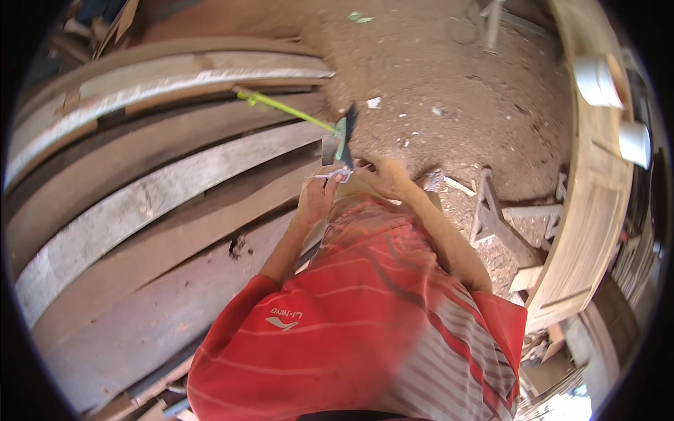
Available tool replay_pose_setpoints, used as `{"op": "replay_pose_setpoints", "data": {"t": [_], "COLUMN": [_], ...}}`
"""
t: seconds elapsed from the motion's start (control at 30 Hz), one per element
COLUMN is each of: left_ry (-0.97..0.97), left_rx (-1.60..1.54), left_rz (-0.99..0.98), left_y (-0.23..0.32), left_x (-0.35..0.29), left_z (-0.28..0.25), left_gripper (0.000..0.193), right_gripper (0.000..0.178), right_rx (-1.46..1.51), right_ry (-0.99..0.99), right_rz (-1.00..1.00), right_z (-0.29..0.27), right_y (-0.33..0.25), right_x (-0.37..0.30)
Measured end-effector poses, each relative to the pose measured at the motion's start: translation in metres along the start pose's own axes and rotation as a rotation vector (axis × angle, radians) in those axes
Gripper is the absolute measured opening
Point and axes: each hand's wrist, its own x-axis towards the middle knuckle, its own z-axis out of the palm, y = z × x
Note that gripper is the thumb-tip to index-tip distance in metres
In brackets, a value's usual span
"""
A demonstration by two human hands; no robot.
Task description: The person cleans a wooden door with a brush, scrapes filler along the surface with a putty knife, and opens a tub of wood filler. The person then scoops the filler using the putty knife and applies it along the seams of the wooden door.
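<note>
In front of my waist, my left hand point(321, 194) is closed, with thumb and fingers pinching a small whitish piece point(342, 175) that has a thin pale strip running out to its left. Its exact kind is too small to make out. Just to the right, my right hand point(385, 177) has its fingers curled in close to the left hand's fingertips; whatever they grip is hidden. Right beyond both hands is a broom point(288, 110) with a yellow-green handle, a green head and dark bristles, its handle slanting over the boards at the left.
Long wooden boards point(168, 161) lie stacked along the left. Wood chips and scraps litter the brown ground point(449, 77). On the right, a wooden trestle point(509, 228) stands beside a large panelled wood piece point(586, 217), which bears a white bucket point(597, 82) and another white container point(635, 144).
</note>
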Motion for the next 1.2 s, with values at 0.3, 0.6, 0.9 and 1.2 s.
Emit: {"op": "replay_pose_setpoints", "data": {"t": [0.3,0.6,0.9,1.2], "left_ry": [-0.238,-0.647,-0.654,-0.812], "left_rx": [0.262,0.243,0.125,0.206], "left_rz": [0.494,0.563,0.989,0.863], "left_y": [0.095,0.286,0.330,0.460], "left_x": [0.089,0.053,0.088,0.111], "left_z": [0.079,0.283,0.397,0.506], "left_gripper": [0.032,0.036,0.046,0.074], "right_gripper": [0.044,0.036,0.030,0.027], "right_rx": [-0.239,-0.295,-0.156,0.036], "right_ry": [0.634,1.074,1.524,1.975], "right_rz": [-0.275,-0.224,-0.050,0.230], "right_z": [-0.038,-0.166,-0.248,-0.330], "right_y": [0.050,0.137,0.201,0.258], "right_x": [-0.044,-0.267,-0.379,-0.440]}}
